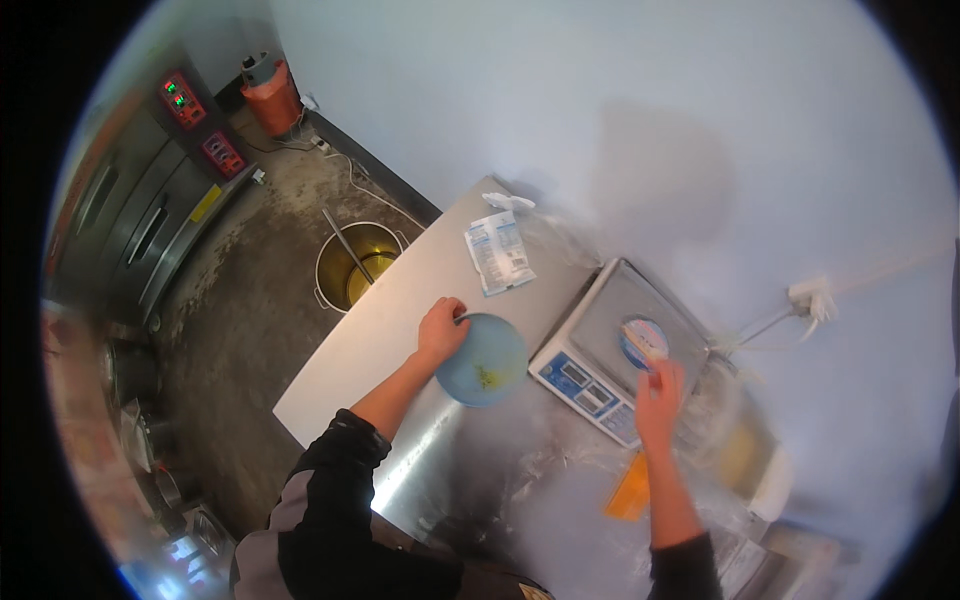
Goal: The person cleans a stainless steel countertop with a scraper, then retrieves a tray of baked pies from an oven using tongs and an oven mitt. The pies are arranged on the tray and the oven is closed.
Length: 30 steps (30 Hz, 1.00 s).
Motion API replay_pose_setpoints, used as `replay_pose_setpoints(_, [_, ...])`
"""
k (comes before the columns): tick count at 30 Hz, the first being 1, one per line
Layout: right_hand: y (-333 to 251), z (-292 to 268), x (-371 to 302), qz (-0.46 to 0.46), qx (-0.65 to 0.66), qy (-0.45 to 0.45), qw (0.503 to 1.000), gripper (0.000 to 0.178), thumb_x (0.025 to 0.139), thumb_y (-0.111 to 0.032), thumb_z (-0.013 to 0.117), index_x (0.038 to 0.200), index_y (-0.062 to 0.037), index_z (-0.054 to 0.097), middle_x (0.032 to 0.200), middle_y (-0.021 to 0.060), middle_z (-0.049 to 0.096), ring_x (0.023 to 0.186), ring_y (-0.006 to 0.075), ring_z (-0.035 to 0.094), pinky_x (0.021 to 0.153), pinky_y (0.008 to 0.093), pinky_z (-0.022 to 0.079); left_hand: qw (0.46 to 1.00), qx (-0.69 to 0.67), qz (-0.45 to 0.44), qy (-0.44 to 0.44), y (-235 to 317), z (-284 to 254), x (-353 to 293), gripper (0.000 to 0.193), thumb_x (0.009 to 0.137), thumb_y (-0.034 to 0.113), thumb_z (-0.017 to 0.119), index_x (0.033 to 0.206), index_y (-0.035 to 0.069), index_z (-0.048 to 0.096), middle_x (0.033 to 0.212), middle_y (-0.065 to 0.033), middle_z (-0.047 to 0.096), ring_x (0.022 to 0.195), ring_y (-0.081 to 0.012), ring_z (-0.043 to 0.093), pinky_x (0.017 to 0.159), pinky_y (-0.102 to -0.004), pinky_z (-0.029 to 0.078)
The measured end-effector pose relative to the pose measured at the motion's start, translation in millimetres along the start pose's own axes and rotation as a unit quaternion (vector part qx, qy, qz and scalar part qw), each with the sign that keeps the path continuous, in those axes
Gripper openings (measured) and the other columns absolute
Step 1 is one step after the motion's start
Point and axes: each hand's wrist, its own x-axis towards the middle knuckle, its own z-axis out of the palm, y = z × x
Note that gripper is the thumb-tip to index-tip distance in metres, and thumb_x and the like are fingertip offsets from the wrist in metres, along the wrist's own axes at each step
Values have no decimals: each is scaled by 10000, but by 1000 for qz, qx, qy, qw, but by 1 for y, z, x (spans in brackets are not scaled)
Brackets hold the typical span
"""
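Observation:
My left hand [441,331] is closed on the far left rim of a round blue-green bowl [470,352]. Small yellowish-green bits lie in the bottom of the bowl, which is over the metal table. At the right, my right hand [659,392] has its fingertips together at the near edge of a small round blue-and-white container [636,338]. That container is over the plate of a white digital scale [625,300]; whether it rests there or is lifted I cannot tell. Something pale shows at the fingertips, too small to make out.
A white-and-blue packet [499,252] and a clear plastic bag [560,237] lie at the table's far end. An orange card [629,488] is near my right forearm. On the floor stand a metal pot [328,268] with yellow liquid and an orange gas cylinder [271,101]. An oven [130,215] is left.

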Motion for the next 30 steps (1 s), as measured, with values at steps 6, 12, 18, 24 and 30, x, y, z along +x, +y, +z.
replay_pose_setpoints(6, [-62, 157, 189, 22, -25, -144, 989, 438, 907, -99, 767, 1337, -106, 681, 1361, 137, 617, 988, 295, 731, 894, 421, 580, 995, -54, -61, 59, 28, -22, 90, 738, 807, 402, 879, 1400, 36, 635, 1292, -180, 665, 1149, -317, 694, 1012, -438, 568])
replay_pose_setpoints(12, [-39, 264, 249, 23, -230, -190, 954, 520, 949, -254, 735, 1449, -132, 657, 1418, 163, 634, 1245, 415, 669, 1055, 512, 544, 988, 44, -144, 21, 60, -2, 173, 828, 709, 500, 925, 1373, 63, 695, 1395, -170, 590, 1325, -348, 566, 1116, -496, 494])
replay_pose_setpoints(18, [-18, 283, 241, 144, -201, -271, 930, 330, 976, -322, 679, 1190, -80, 749, 1089, 195, 790, 1117, 447, 717, 982, 543, 564, 996, 11, 14, 91, 13, 23, 173, 365, 772, 269, 904, 1037, 63, 761, 1181, -120, 684, 1218, -306, 625, 1032, -477, 514])
replay_pose_setpoints(24, [-38, 244, 221, 205, -106, -187, 955, 291, 956, -291, 670, 1108, -54, 743, 1076, 213, 784, 1084, 438, 731, 932, 550, 566, 870, -485, -21, 91, -20, -2, 170, 284, 868, -104, 740, 1062, 59, 612, 1008, -26, 713, 934, -116, 687, 851, -296, 560])
replay_pose_setpoints(30, [-96, 194, 205, 102, -203, -153, 962, 699, 960, -429, 738, 1545, -86, 571, 974, 221, 777, 958, 396, 748, 948, 510, 553, 908, -404, 99, 41, 35, -35, 117, 239, 841, -108, 772, 963, 45, 634, 965, -50, 738, 952, -127, 727, 874, -304, 578])
